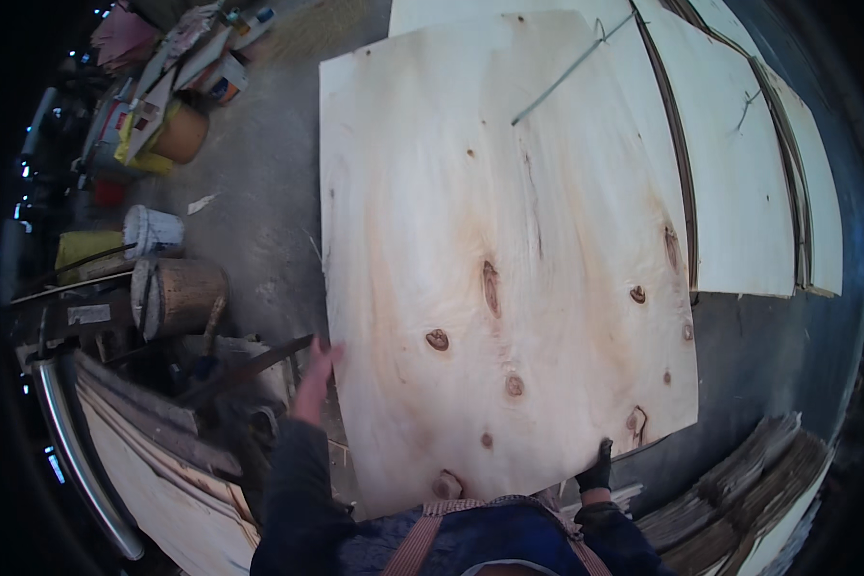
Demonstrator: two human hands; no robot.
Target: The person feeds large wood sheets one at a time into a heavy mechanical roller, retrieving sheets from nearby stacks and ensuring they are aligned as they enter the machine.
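A large sheet of knotty wood veneer spreads out before me, its near edge close to my body. My bare left hand is at the sheet's left edge, fingers partly spread; whether it grips the edge is unclear. On my right hand is a dark glove, and it holds the sheet's near right edge with the thumb on top and the fingers hidden underneath. A thin metal rod with a hook lies over the far right part of the sheet.
Stacks of pale veneer sheets stand at the far right. More layered sheets lie at the near right. Buckets and a metal roller are on the left, beside another veneer stack. Grey floor shows between.
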